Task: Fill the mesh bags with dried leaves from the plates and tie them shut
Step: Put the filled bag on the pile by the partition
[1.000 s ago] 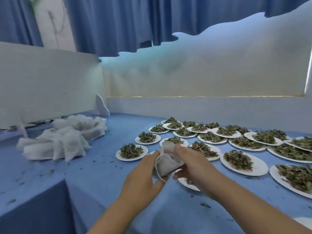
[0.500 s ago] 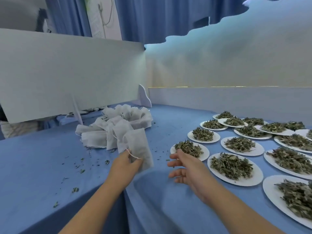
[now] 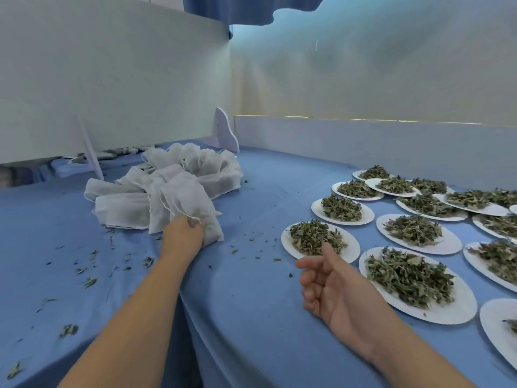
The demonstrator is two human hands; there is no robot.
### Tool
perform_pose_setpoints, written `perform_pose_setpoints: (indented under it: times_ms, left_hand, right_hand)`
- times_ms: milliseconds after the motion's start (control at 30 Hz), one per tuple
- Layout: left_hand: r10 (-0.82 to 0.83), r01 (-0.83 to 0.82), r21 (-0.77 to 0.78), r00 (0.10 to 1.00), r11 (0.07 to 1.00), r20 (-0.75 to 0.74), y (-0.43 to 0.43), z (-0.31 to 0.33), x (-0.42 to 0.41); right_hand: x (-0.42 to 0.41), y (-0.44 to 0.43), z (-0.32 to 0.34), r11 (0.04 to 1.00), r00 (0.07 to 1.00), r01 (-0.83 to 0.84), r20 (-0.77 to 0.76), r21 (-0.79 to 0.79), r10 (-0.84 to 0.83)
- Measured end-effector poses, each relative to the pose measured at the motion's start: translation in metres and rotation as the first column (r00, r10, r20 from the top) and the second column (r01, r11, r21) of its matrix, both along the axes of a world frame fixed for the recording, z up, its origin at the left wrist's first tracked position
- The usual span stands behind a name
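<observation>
A filled white mesh bag (image 3: pixel 195 208) lies against the near edge of a pile of white mesh bags (image 3: pixel 167 180) on the blue tablecloth at centre left. My left hand (image 3: pixel 183 233) grips this bag at its lower end, fingers curled into the cloth. My right hand (image 3: pixel 327 281) hovers over the table to the right, holding nothing, fingers loosely curled. Just beyond it sits a white plate (image 3: pixel 349 249) heaped with dried green leaves (image 3: pixel 314 236). A larger plate of leaves (image 3: pixel 436 315) lies right of that hand.
Several more white plates of dried leaves (image 3: pixel 414 231) fill the right side of the table. Loose leaf crumbs (image 3: pixel 92 281) are scattered on the cloth at left. White boards (image 3: pixel 112 79) wall the table at the back and left.
My left hand carried the filled bag leftward and set it down against the pile. My right hand let go of the bag and stayed near the plates. The view turned left.
</observation>
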State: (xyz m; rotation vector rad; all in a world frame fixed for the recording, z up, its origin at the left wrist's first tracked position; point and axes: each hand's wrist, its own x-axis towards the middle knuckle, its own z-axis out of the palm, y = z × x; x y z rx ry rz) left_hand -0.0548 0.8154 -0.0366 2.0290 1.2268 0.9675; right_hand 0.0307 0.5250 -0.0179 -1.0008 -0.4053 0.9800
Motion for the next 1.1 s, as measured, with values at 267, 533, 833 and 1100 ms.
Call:
perform_pose_setpoints:
  times_ms: [267, 533, 833, 1100]
  left_hand:
    - [0.073, -0.073, 0.006, 0.997, 0.997, 0.03, 0.024, 0.005, 0.011]
    - [0.109, -0.092, 0.157, 0.989, 0.983, -0.097, 0.005, 0.014, -0.016]
    - [-0.208, 0.202, 0.367, 0.978, 0.908, -0.022, -0.101, 0.045, -0.029]
    - [-0.748, 0.692, 0.457, 0.659, 0.559, -0.083, -0.311, 0.066, 0.033]
  right_hand:
    - [0.005, 0.003, -0.004, 0.999, 0.999, -0.03, -0.023, 0.012, 0.031]
    - [0.004, -0.003, -0.004, 0.998, 1.0, -0.011, -0.025, 0.056, 0.012]
    - [-0.009, -0.043, 0.024, 0.959, 0.943, 0.271, 0.177, 0.079, -0.281]
    - [-0.002, -0.178, 0.07, 0.938, 0.897, 0.282, 0.293, 0.2, -0.332]
